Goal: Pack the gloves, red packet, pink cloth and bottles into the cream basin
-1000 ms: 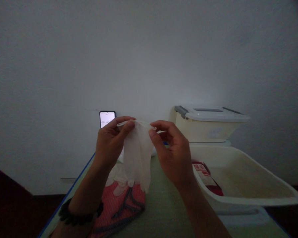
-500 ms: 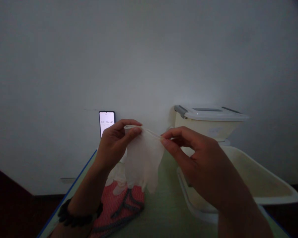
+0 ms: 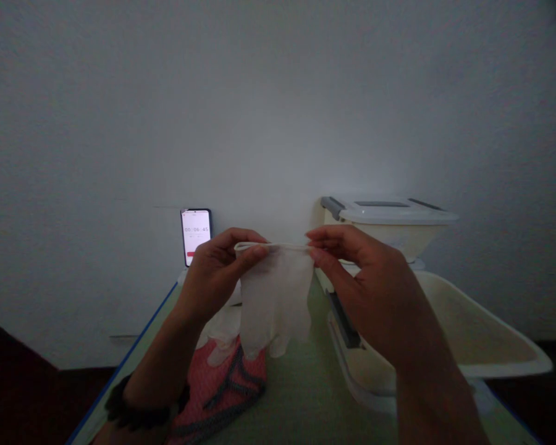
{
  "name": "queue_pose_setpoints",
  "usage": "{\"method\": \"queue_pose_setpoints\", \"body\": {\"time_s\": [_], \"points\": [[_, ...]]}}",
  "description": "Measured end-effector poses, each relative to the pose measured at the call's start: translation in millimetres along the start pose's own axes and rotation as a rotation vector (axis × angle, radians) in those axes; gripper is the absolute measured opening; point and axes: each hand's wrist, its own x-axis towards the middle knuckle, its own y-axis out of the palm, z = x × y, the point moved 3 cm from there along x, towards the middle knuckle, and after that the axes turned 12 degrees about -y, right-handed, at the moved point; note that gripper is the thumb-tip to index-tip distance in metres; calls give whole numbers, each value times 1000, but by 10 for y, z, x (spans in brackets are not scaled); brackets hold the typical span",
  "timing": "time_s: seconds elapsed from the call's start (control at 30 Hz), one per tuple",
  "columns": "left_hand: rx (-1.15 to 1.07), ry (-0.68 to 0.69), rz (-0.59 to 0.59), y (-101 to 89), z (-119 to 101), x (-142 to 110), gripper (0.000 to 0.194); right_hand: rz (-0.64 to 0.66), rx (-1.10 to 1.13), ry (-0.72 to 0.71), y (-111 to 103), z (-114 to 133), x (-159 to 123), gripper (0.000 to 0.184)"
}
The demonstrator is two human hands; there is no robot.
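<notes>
A thin white disposable glove (image 3: 275,296) hangs fingers-down between my hands, over the table. My left hand (image 3: 225,262) pinches its cuff at the left, thumb in front and fingers behind. At the cuff's right end, my right hand (image 3: 352,266) grips the edge between thumb and fingertips. The cuff is stretched almost level. Below and to the left, more white gloves (image 3: 220,330) lie in a loose heap on a pink cloth (image 3: 229,383) with grey trim. Part of that heap is hidden by my left hand and the hanging glove.
A phone (image 3: 197,238) showing a timer leans upright against the wall. On the right, a lidded cream box (image 3: 389,232) stands behind an open cream bin (image 3: 477,327) with a white rim. The green table (image 3: 301,395) has a blue edge.
The glove's cuff has gone from sloping down at the right to nearly level. My right hand has risen slightly, and its fingers have shifted on the cuff.
</notes>
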Motion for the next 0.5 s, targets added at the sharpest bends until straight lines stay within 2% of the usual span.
{"method": "queue_pose_setpoints", "body": {"time_s": [0.17,0.3,0.5], "points": [[76,7,3,9,-27,2,21,15,23,-29,5,20,6,14],[80,-23,24,24,-14,-1,16,16,6,-34,10,22,3,14],[104,-25,-26,18,12,-12,15,44,8,-39,49,30,1,14]]}}
